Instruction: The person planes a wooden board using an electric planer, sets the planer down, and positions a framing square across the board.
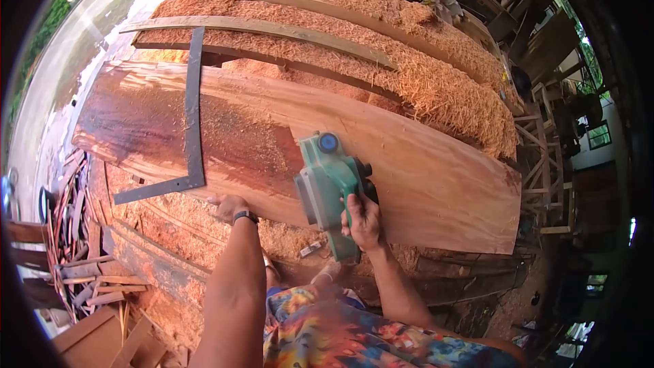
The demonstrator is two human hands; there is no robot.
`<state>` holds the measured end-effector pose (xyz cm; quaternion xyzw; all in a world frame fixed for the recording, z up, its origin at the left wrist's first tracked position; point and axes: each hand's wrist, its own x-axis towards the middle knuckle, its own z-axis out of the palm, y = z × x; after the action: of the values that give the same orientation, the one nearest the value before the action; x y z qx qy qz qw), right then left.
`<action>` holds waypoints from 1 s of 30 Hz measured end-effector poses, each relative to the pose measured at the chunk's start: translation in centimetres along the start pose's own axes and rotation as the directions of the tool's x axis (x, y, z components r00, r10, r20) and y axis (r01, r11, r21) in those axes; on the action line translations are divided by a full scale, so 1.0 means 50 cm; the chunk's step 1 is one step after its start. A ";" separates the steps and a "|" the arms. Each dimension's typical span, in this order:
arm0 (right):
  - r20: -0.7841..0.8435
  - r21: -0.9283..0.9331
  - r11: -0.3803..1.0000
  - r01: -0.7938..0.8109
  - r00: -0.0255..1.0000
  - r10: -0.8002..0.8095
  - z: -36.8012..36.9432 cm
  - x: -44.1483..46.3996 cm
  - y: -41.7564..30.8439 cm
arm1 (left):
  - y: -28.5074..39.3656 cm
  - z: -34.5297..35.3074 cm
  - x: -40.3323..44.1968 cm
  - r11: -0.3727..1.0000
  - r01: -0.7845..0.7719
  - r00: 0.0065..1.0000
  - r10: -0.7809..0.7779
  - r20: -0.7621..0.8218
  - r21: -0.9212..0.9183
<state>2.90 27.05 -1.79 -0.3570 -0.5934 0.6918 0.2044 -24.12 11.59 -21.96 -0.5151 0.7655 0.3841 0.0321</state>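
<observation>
A wide wooden slab (436, 184) lies lengthwise before me, its surface pale and freshly planed on the right, dark and rough on the left. My right hand (363, 221) is wrapped round the handle of a green electric planer (325, 170), which sits on the slab near its middle; the planer looks slightly blurred. At the slab's near edge, my left hand (233, 208), with a dark band on the wrist, has its fingers curled on the wood. A dark metal framing square (194, 109) lies across the slab's left part, its short arm reaching past the near edge.
Beyond the slab is a large heap of wood shavings (449, 88) with long boards (272, 26) on it. Offcuts and thin strips (75, 211) are piled at the left. Wooden frames (545, 150) stand at the right. Shavings cover the ground near my feet.
</observation>
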 end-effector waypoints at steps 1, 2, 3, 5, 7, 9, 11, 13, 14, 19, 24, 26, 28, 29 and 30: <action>0.002 0.011 1.000 -0.002 1.000 0.002 0.001 0.003 -0.002 | -0.009 0.004 0.009 1.000 -0.016 1.000 0.016 0.010 -0.014; 0.005 0.022 1.000 -0.001 1.000 0.001 0.003 0.011 -0.005 | -0.014 0.012 0.016 0.999 -0.027 1.000 0.027 0.012 -0.022; 0.009 0.019 1.000 0.006 1.000 -0.006 0.007 0.028 -0.010 | -0.019 0.021 0.024 0.999 -0.038 0.999 0.039 0.015 -0.030; 0.018 0.013 1.000 0.014 1.000 -0.014 0.020 0.086 -0.030 | -0.024 0.023 0.032 1.000 -0.030 0.999 0.030 0.014 -0.011; -0.002 -0.107 0.994 -0.006 1.000 0.006 0.036 0.149 -0.060 | 0.000 -0.008 -0.003 0.999 0.022 0.999 -0.024 0.037 0.032; -0.008 -0.172 0.985 -0.005 1.000 0.004 0.057 0.209 -0.101 | 0.025 -0.035 -0.033 0.997 0.048 0.997 -0.052 0.058 0.065; -0.013 -0.179 0.982 0.053 0.998 -0.057 0.071 0.277 -0.106 | 0.030 -0.046 -0.047 0.997 0.033 0.997 -0.038 0.067 0.075; -0.005 -0.175 0.981 0.078 0.997 -0.080 0.080 0.319 -0.123 | 0.040 -0.058 -0.063 0.997 0.014 0.998 -0.019 0.065 0.077; 0.001 -0.147 0.986 0.082 0.997 -0.083 0.082 0.330 -0.116 | 0.045 -0.065 -0.068 0.997 0.004 0.998 -0.009 0.064 0.074; 0.015 -0.041 0.997 0.066 0.998 -0.065 0.065 0.281 -0.087 | 0.056 -0.064 -0.073 0.996 0.046 0.997 -0.050 0.058 0.078; -0.058 -0.030 0.996 -0.088 0.995 0.086 0.008 0.053 -0.029 | 0.044 -0.062 -0.069 0.999 0.024 0.997 -0.028 0.076 0.048; -0.027 -0.028 0.999 -0.045 0.999 0.044 -0.019 -0.007 -0.001 | 0.019 -0.023 -0.028 0.999 0.016 1.000 -0.016 0.014 0.043; 0.000 0.011 1.000 -0.023 1.000 0.023 -0.028 -0.018 0.008 | 0.026 -0.040 -0.043 0.999 0.023 0.999 -0.025 0.042 0.046; 0.013 0.031 0.999 -0.015 1.000 0.015 -0.028 -0.016 0.009 | 0.028 -0.046 -0.050 0.998 0.027 0.998 -0.030 0.055 0.050; 0.000 0.009 1.000 0.012 1.000 -0.012 -0.017 -0.006 -0.004 | 0.030 -0.043 -0.049 0.999 0.017 0.998 -0.020 0.055 0.052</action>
<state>3.69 27.47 -1.54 -0.3523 -0.5924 0.6933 0.2103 -23.43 12.37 -18.51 -0.5104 0.7692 0.3780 0.0700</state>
